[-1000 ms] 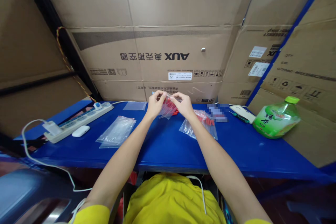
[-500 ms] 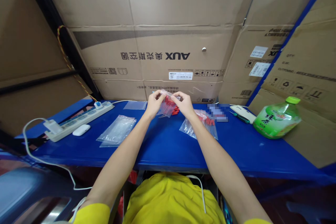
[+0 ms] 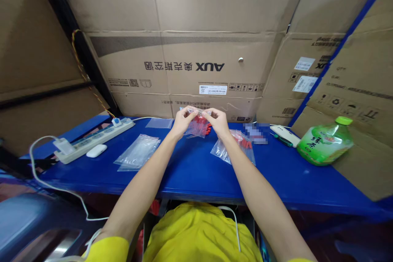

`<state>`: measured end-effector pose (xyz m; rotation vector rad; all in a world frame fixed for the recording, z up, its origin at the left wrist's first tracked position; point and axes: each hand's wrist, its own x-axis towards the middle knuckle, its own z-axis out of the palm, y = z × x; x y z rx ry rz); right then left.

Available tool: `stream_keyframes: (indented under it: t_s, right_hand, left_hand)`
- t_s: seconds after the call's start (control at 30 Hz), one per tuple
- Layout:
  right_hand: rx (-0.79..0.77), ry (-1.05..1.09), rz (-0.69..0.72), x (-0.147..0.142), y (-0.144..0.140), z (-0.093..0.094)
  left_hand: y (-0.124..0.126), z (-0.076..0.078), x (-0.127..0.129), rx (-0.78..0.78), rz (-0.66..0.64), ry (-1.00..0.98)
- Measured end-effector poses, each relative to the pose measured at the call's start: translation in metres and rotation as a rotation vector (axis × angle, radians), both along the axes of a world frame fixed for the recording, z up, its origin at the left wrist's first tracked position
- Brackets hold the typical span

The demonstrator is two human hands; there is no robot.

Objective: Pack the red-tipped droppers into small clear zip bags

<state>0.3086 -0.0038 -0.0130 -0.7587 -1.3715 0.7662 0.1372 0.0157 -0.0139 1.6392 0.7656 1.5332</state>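
Head view: our left hand [image 3: 181,122] and right hand [image 3: 218,121] pinch the top edge of a small clear plastic bag with red pieces [image 3: 198,126], holding it above the blue table [image 3: 190,168] so the contents hang down.

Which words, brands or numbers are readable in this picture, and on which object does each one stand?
"AUX", printed upside down beside Chinese characters, on the big cardboard box behind the table.
White sticker on that box: too small to read.
White labels on the right-hand box: too small.
Green bottle: Chinese characters on its label, blurred.
Patch on the table: blurred out.
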Motion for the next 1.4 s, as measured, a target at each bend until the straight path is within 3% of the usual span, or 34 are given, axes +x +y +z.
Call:
stream_keyframes:
  t_s: [0.17,0.37,0.63,1.1,1.23,1.4]
  right_hand:
    - [-0.006,0.015,-0.014,0.002,0.004,-0.002]
    - [0.003,0.009,-0.038,0.005,0.007,-0.004]
    - [-0.019,0.007,0.049,0.003,0.004,-0.002]
    - [0.023,-0.035,-0.153,0.01,0.011,-0.002]
    - [0.03,-0.085,-0.154,0.014,0.007,0.003]
    - [0.024,-0.244,-0.127,0.03,-0.013,0.013]
  left_hand:
    - [-0.001,0.001,0.0,-0.022,0.023,-0.014]
    - [-0.005,0.003,0.0,-0.075,-0.042,0.015]
    - [-0.006,0.005,-0.001,-0.053,-0.036,0.056]
    - [0.001,0.002,0.0,-0.118,-0.001,-0.082]
    - [0.0,0.004,0.0,-0.069,0.03,-0.065]
    - [-0.01,0.007,0.009,-0.028,-0.037,-0.006]
